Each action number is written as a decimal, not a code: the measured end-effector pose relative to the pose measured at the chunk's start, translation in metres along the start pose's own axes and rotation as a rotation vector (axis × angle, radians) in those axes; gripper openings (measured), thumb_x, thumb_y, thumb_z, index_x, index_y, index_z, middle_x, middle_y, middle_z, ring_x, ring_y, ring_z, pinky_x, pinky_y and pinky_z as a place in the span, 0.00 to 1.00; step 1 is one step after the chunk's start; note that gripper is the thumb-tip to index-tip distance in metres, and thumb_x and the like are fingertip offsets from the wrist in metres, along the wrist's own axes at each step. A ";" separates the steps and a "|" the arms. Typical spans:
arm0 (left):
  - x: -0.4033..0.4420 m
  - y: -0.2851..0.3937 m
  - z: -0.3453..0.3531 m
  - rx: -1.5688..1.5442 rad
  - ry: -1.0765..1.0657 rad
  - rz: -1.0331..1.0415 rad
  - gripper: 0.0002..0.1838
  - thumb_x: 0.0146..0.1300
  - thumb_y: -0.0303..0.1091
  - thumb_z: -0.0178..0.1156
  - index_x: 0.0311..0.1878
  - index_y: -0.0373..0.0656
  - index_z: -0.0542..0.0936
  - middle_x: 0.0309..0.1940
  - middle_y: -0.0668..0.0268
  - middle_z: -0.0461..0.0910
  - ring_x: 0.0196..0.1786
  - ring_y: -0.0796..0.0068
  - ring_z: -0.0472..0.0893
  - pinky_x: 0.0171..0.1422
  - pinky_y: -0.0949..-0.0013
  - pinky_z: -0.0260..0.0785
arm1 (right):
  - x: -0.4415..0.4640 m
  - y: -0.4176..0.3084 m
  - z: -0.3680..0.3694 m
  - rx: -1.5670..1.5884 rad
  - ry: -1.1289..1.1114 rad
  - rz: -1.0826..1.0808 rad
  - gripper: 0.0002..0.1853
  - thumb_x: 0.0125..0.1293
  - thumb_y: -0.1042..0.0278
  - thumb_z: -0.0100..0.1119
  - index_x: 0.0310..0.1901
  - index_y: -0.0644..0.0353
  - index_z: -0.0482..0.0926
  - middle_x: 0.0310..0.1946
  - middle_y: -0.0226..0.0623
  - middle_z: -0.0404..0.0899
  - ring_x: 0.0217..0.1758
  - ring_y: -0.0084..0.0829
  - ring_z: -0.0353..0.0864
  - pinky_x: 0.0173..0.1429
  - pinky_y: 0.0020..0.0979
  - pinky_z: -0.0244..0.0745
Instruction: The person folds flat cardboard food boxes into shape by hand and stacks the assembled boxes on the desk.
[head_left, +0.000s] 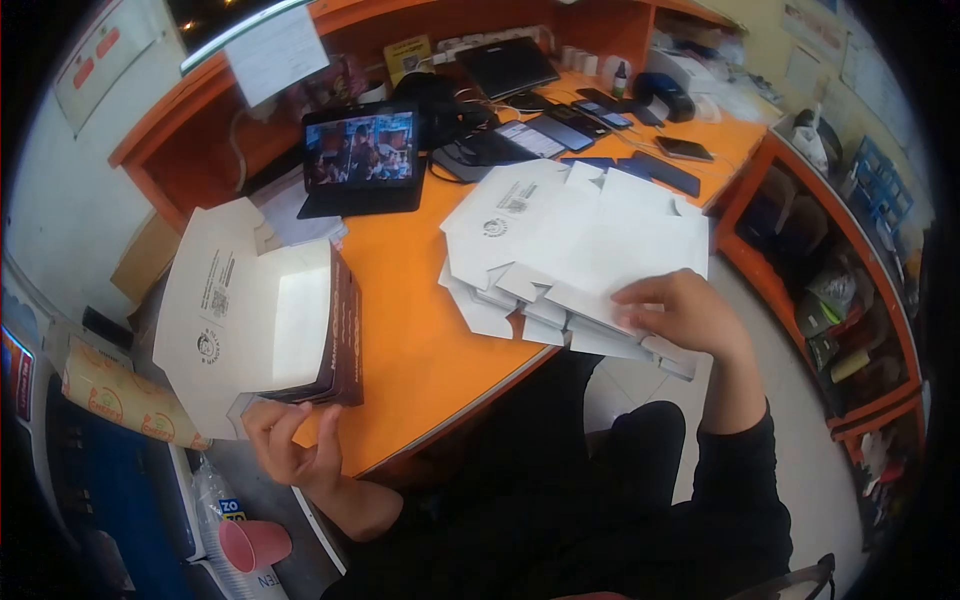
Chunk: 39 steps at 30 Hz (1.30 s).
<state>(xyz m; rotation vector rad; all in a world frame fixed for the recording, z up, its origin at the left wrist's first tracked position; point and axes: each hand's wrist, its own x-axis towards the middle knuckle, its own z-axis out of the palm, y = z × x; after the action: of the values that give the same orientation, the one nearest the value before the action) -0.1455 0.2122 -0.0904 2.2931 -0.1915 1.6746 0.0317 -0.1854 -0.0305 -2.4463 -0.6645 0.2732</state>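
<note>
A stack of flat white takeaway box blanks (610,225) with printed logos lies on the orange table, partly past its front edge. My right hand (685,315) is at the near edge of the stack, its thumb and fingers closed on the top blank. To the left stands a folded takeaway box (300,315), white inside and dark maroon outside, its printed lid flap raised. It seems to be nested with others. My left hand (295,445) is just below the box's near corner, finger and thumb apart with nothing visible between them.
A tablet (362,150) playing a video leans behind the boxes. Several phones (570,130), cables and a black laptop (507,67) cover the back of the orange table (440,390). Lower left are a pink cup (255,545) and a patterned paper roll (125,395). An orange cabinet (820,270) stands right.
</note>
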 end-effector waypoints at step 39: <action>0.040 0.169 0.153 -1.056 -0.724 -0.573 0.05 0.67 0.26 0.62 0.40 0.34 0.83 0.33 0.60 0.84 0.36 0.73 0.82 0.43 0.74 0.72 | -0.078 0.002 0.054 0.188 1.096 -0.426 0.09 0.52 0.67 0.76 0.35 0.52 0.85 0.30 0.26 0.83 0.37 0.28 0.83 0.66 0.49 0.68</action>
<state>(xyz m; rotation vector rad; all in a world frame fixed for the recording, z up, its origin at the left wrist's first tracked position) -0.0408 0.0068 -0.0688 1.7137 -0.3947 0.2477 -0.0525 -0.2009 -0.0721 -1.8045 -0.5658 -1.0412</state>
